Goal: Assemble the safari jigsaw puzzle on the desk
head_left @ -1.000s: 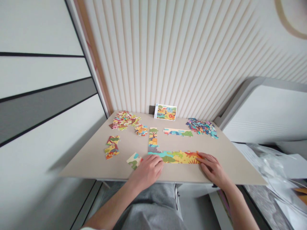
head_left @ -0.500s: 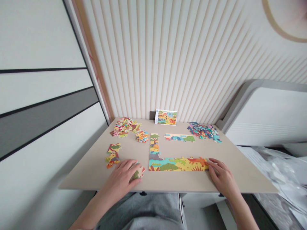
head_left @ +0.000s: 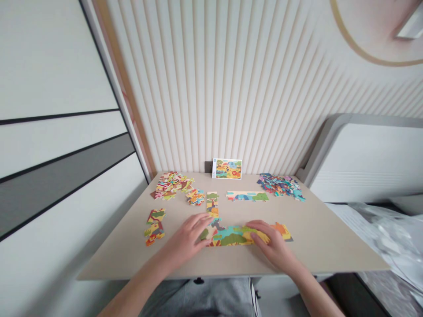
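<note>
An L-shaped run of joined jigsaw pieces lies near the front of the beige table, and its upright arm points toward the wall. My left hand is at the run's left corner, thumb and fingers pinching a loose greenish puzzle piece against it. My right hand lies flat on the middle of the run, its fingers spread over the yellow part. The orange end of the run pokes out to the right of that hand.
A picture card leans on the ribbed wall. Loose piece piles sit at back left and back right, with a short joined strip, a small cluster and a few pieces at left. A white cabinet stands at the right.
My left hand brought the loose piece from the table's front left to the run's left corner. My right hand slid left from the run's right end onto its middle.
</note>
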Demonstrator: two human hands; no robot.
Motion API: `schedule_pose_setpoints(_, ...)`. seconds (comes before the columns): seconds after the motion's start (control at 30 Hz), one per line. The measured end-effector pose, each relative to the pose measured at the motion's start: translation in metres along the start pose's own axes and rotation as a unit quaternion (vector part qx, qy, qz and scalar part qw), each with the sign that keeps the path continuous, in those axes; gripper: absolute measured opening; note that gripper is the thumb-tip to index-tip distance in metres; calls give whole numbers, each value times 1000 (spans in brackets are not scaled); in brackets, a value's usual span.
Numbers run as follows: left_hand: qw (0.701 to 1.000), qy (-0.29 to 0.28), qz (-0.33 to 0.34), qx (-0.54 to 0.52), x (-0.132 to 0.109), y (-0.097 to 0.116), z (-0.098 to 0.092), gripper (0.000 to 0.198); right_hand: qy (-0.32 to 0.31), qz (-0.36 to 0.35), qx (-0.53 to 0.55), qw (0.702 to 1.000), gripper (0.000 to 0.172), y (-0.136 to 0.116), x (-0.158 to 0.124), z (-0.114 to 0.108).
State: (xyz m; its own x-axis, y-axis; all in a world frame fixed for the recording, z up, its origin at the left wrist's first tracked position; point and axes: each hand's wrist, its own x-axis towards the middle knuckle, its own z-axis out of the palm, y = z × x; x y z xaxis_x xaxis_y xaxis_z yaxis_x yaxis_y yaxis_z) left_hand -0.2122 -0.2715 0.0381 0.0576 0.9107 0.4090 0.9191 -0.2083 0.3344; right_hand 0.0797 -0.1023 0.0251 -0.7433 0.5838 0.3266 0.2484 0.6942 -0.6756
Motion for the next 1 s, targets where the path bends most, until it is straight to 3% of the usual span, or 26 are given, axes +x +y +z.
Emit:
schedule_pose_setpoints(0.1,996,2,87,8,46,6,10,55,-25,31,100,994,34,-18,49,29)
schedule_pose_setpoints(0.23,990,16,134,28,98,-2,37,49,-53,64,168,982,25,-1,117,52)
schedule_pose_setpoints(0.33,994,66,67,48,121,-19,60,50,-5,117,131,984,21,23,157,56)
schedule_pose_setpoints(0.43,992,89,-26,88,126,-39,78,45,34,152,93,983,39,41,182,59)
schedule_pose_setpoints(0.53,989,82,-67,100,120,-52,89,39,55,173,43,982,48,49,192,66)
schedule_pose_setpoints(0.63,989,75,-85,99,114,-56,94,30,65,175,-16,982,44,50,193,76)
schedule_pose_setpoints(0.77,989,62,-93,98,113,-55,97,21,84,174,-83,978,43,44,188,84)
schedule_pose_setpoints(1.0,990,47,-88,102,113,-55,96,21,81,178,-133,972,37,38,187,87)
